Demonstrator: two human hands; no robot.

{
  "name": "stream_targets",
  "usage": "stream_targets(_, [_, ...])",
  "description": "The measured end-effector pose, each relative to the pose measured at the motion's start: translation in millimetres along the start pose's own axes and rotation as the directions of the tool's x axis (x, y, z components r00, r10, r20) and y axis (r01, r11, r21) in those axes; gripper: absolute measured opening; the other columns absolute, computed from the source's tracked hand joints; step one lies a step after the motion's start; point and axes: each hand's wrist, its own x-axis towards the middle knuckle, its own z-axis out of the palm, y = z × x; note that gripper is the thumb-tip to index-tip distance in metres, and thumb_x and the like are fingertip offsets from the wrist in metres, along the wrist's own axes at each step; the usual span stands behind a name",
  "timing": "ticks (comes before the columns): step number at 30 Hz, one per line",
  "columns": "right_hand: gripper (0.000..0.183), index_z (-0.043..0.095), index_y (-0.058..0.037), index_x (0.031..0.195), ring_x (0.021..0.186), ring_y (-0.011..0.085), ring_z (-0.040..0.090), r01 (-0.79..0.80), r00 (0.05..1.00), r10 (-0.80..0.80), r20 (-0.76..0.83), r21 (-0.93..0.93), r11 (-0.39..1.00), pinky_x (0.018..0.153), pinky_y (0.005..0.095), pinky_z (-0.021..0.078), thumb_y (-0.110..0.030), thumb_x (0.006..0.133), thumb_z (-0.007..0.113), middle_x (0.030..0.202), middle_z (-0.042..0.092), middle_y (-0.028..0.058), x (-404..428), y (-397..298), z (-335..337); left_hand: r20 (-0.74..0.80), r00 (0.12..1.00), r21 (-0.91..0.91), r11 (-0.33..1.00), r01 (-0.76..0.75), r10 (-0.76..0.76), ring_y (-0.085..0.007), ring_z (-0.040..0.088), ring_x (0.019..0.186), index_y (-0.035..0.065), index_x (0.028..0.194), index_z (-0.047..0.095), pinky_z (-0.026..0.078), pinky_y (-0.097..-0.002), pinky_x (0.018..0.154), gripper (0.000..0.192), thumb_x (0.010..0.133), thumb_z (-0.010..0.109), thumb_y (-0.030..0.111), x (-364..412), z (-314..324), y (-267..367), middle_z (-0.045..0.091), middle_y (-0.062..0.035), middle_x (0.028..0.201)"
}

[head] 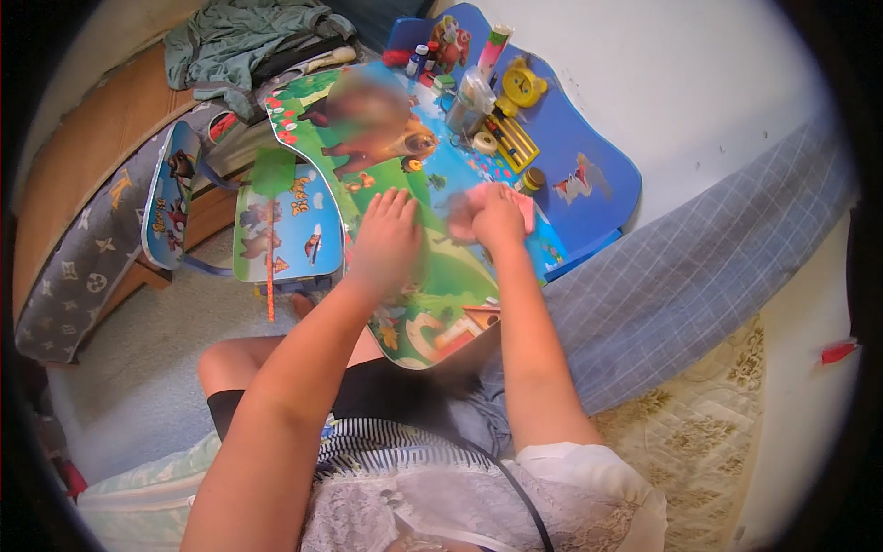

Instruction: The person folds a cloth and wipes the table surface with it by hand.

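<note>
My right hand (498, 217) grips a pink cloth (526, 208), bunched and pressed against the children's desk (459, 272). Part of the cloth shows on either side of my fingers; the rest is under the hand. Cartoon bears on a green and blue ground cover the desktop. Palm down, my left hand (388, 238) lies on the same surface to the left, holding nothing, its fingers spread a little.
A blue back panel (593, 159) rises behind the desk. Along it stand a metal cup (467, 114), a yellow clock (522, 84), a roll of tape (485, 143), a yellow abacus (514, 141) and small bottles (417, 61). A matching chair (314, 228) carries a green fly swatter (274, 172).
</note>
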Motion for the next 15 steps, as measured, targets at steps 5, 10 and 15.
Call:
stream_targets(5, [0.05,0.053,-0.0016,0.123,0.117,0.036,0.057,-0.128,0.972,0.098,0.213,0.131,0.983,0.097,0.0448,0.045,-0.029,0.083,0.067,0.123,0.06,0.0218,-40.6,-21.7,-47.1,0.002,1.0,0.006,1.0,-0.002,0.002,-0.0316,0.043,0.136,0.0029,0.129,0.055,0.029,-0.0438,0.117,0.042,0.091,0.058,0.022,-3.7,2.3,-2.8,0.052,-0.0155,0.141])
stream_targets(10, [0.04,0.054,-0.0036,0.12,0.115,0.0403,0.056,-0.085,0.99,0.063,0.129,0.169,0.982,0.096,0.0476,0.0448,-0.007,0.081,0.053,0.124,0.059,0.0213,-101.6,-1.3,-54.2,-0.021,1.0,-0.024,1.0,-0.019,0.018,-0.032,0.044,0.135,-0.0001,0.127,0.056,0.029,-0.0445,0.117,0.04,0.092,0.056,0.02,-4.2,-4.5,2.6,0.054,-0.0172,0.138])
stream_targets(15, [0.034,0.052,-0.0026,0.115,0.101,0.042,0.061,-0.042,0.999,0.04,0.019,0.132,0.99,0.084,0.052,0.049,-0.007,0.081,0.052,0.113,0.063,0.0229,-126.8,5.9,-54.9,0.045,0.999,0.013,1.0,0.004,-0.005,-0.031,0.041,0.138,0.0029,0.131,0.054,0.026,-0.0433,0.119,0.043,0.092,0.057,0.021,-4.7,-7.8,2.8,0.05,-0.0154,0.143])
